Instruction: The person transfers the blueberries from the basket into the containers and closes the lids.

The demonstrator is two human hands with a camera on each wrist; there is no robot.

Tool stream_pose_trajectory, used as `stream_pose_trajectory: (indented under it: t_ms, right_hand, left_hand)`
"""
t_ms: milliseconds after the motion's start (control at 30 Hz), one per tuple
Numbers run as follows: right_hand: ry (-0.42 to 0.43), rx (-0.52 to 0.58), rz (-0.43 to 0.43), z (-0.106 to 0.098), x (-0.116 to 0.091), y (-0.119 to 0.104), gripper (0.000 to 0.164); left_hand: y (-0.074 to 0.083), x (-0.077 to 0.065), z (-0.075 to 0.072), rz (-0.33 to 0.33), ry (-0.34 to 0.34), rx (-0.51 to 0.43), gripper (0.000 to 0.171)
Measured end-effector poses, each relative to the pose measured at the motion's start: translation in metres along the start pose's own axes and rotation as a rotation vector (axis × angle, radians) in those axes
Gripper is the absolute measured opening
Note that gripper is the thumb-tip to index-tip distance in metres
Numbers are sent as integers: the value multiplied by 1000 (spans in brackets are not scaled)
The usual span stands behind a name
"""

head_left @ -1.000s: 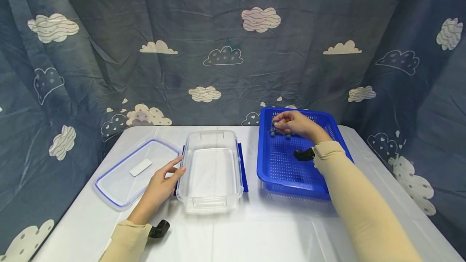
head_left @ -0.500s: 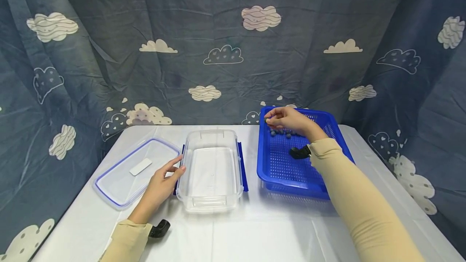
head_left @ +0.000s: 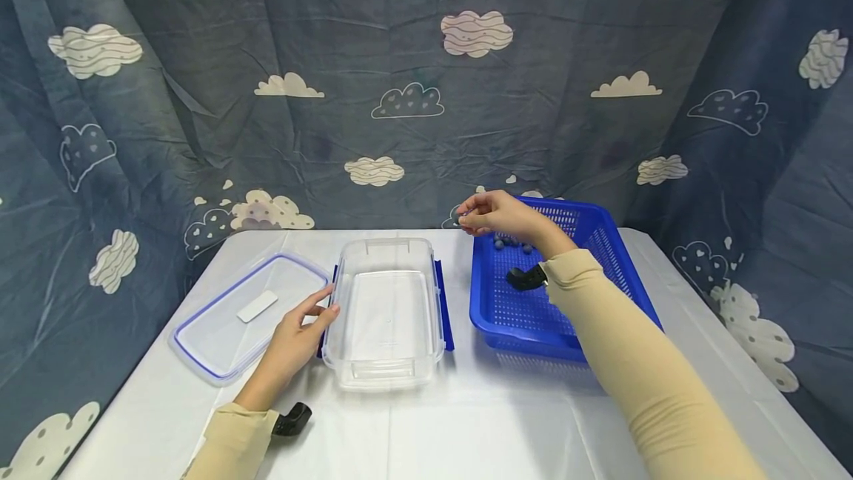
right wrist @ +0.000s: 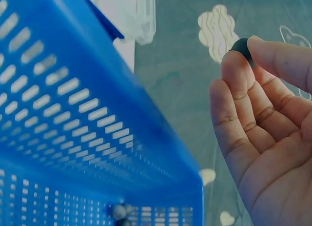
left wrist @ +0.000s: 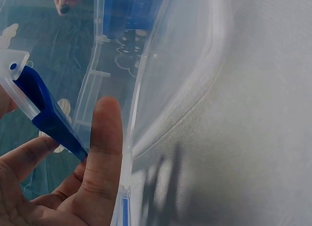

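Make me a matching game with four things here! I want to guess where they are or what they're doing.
1. blue basket
2. lid
3. clear box
4. right hand

A. touched by the left hand
B. pinching one dark ball
C. has several small dark balls inside
D. lying left of the clear box

Pairs: 1-C, 2-D, 3-A, 4-B

The dark ball (right wrist: 241, 49) in the right hand (head_left: 506, 218) looks matt, the basket (head_left: 533, 344) beside it smooth plastic, the container (head_left: 389, 310) at the left hand (head_left: 291, 339) glossy clear plastic, the backdrop (head_left: 393, 139) beyond creased cloth.
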State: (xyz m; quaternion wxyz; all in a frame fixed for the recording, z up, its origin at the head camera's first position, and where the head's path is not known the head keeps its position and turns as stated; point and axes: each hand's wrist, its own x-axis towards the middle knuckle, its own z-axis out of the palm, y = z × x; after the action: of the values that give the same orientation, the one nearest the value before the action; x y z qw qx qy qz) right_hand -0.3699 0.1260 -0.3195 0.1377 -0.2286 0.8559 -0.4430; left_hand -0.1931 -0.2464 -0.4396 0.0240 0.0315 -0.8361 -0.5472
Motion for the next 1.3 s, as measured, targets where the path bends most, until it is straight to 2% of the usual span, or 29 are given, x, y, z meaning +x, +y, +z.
stream_pose_trajectory:
  t_ms: [267, 667, 933, 1200, 1300]
  right_hand:
    - [-41, 16, -12, 17, 10, -15, 33]
    - [-115, 43, 22, 53, 33, -31, 33]
    - [-187, -14, 67, 90, 55, -34, 23]
    - [-190, -133, 97, 120, 67, -43, 20]
    - [-188, -137, 142, 129, 70, -44, 18]
  left_hand:
    - [0, 0, 0, 0, 1, 22, 56]
    - [-5, 3, 0, 7, -11, 30, 55]
    - [-3, 3, -3, 3, -10, 41, 55]
    - [-3, 4, -3, 9, 3, 67, 55]
    - [-4, 5, -3, 17, -2, 75, 55]
